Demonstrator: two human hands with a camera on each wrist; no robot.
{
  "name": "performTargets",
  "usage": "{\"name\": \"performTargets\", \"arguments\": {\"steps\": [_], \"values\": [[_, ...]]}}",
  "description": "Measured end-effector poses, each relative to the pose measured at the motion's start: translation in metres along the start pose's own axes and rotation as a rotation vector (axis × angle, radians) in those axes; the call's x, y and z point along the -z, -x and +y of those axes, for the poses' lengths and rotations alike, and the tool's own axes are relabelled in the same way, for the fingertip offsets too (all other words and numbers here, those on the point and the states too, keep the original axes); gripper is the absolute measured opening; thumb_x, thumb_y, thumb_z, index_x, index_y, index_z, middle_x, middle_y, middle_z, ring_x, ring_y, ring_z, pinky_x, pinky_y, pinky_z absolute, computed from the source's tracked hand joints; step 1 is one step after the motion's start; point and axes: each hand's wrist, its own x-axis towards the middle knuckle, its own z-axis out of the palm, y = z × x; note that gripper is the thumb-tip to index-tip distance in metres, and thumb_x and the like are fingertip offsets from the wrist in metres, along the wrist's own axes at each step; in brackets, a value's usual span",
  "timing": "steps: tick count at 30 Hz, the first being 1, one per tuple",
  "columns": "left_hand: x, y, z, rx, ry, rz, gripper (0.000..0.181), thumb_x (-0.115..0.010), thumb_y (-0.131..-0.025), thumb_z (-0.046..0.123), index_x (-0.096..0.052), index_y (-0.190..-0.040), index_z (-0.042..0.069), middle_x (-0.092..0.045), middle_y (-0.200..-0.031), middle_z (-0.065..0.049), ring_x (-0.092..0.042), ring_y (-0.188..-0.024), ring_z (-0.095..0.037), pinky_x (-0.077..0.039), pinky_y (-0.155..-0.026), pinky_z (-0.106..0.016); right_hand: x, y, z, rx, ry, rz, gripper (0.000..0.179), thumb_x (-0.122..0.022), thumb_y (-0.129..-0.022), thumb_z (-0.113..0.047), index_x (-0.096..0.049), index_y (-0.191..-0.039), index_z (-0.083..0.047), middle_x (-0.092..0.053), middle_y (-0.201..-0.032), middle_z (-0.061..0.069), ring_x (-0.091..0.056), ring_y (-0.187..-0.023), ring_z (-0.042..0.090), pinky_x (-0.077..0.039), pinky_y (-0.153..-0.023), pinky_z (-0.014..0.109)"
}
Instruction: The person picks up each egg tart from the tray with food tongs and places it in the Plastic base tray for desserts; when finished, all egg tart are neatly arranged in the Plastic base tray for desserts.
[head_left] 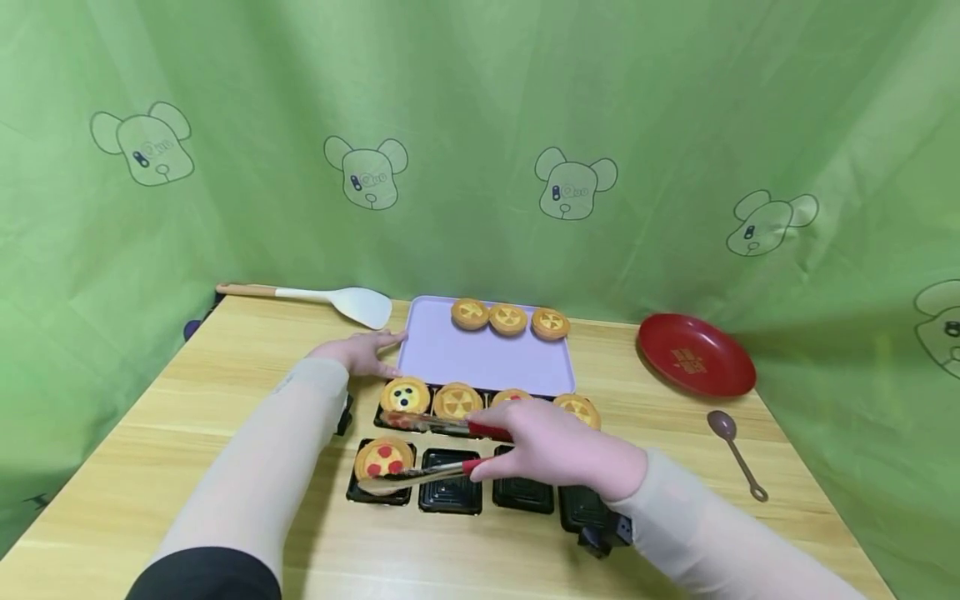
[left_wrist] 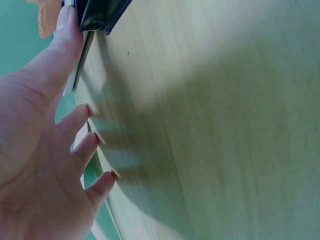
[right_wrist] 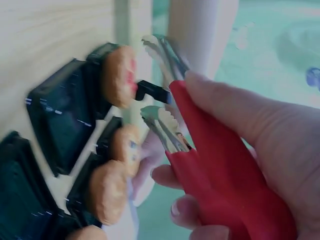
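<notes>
Your left hand [head_left: 358, 354] is spread at the left edge of the purple tray [head_left: 480, 362]. Nearer you than that hand, a red-dotted tart [head_left: 384, 454] sits on a black mould [head_left: 355, 490]. The tongs [right_wrist: 215, 165] extend left from your right hand [head_left: 536, 442], which grips them, tips parted; contact with the tart is unclear.

The left hand [head_left: 363, 354] is bare, with slim fingers. Just behind it, a pale, close-fitting cuff [head_left: 327, 382] wraps the wrist, with a faint grey marking on its outer side. A small black block [head_left: 345, 415] shows beside that wrist, and farther back from the hand a black sleeve [head_left: 206, 577] ends in a rounded edge. The right hand [head_left: 551, 446], also bare, has rounded nails; behind it sit a similar pale band [head_left: 667, 500] and angular black wrist gear [head_left: 606, 533].
</notes>
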Motion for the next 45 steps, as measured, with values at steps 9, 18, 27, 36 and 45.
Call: {"name": "performTargets", "arguments": {"steps": [9,18,27,36,45], "values": [[0.0,0.001,-0.004,0.002,0.0,0.002,0.088,-0.07,-0.089,0.044,-0.02,-0.159,0.024,-0.01,-0.163,-0.017,-0.013,-0.146,-0.043,-0.009,-0.114,-0.065,0.044,-0.025,0.041,-0.094,-0.177,0.197,0.063,-0.08,-0.083,-0.038,-0.061,-0.134,-0.004,-0.066,-0.088,-0.001,-0.056,-0.061,0.013,-0.052,-0.053,0.03],[-0.001,0.004,-0.005,0.005,-0.011,0.006,0.087,-0.069,-0.089,0.046,-0.021,-0.159,0.023,-0.012,-0.162,-0.019,-0.014,-0.145,-0.044,-0.01,-0.113,-0.066,0.057,-0.07,0.096,-0.386,-0.044,0.242,0.069,-0.076,-0.084,-0.051,-0.063,-0.129,-0.001,-0.068,-0.095,0.009,-0.058,-0.072,0.021,-0.049,-0.061,0.034],[-0.005,0.006,-0.003,0.01,0.007,0.008,0.087,-0.07,-0.089,0.044,-0.021,-0.158,0.022,-0.012,-0.162,-0.018,-0.014,-0.146,-0.041,-0.01,-0.115,-0.062,0.045,-0.089,0.131,-0.553,-0.006,0.151,0.076,-0.076,-0.082,-0.051,-0.057,-0.137,-0.002,-0.067,-0.114,0.013,-0.061,-0.088,0.025,-0.051,-0.07,0.037],[-0.003,0.003,0.0,0.007,-0.005,0.005,0.087,-0.069,-0.089,0.043,-0.022,-0.159,0.022,-0.012,-0.163,-0.017,-0.013,-0.146,-0.042,-0.01,-0.115,-0.063,0.042,-0.102,0.137,-0.558,0.044,0.135,0.057,-0.078,-0.08,-0.052,-0.071,-0.111,-0.005,-0.067,-0.09,0.006,-0.057,-0.072,0.022,-0.048,-0.059,0.035],[-0.001,-0.002,-0.002,0.012,-0.006,0.009,0.09,-0.071,-0.086,0.047,-0.022,-0.159,0.025,-0.012,-0.163,-0.016,-0.013,-0.146,-0.042,-0.01,-0.114,-0.066,0.045,-0.119,0.134,-0.582,0.109,0.1,0.043,-0.078,-0.081,-0.051,-0.067,-0.092,-0.01,-0.065,-0.086,0.004,-0.057,-0.072,0.023,-0.048,-0.061,0.036]]}}
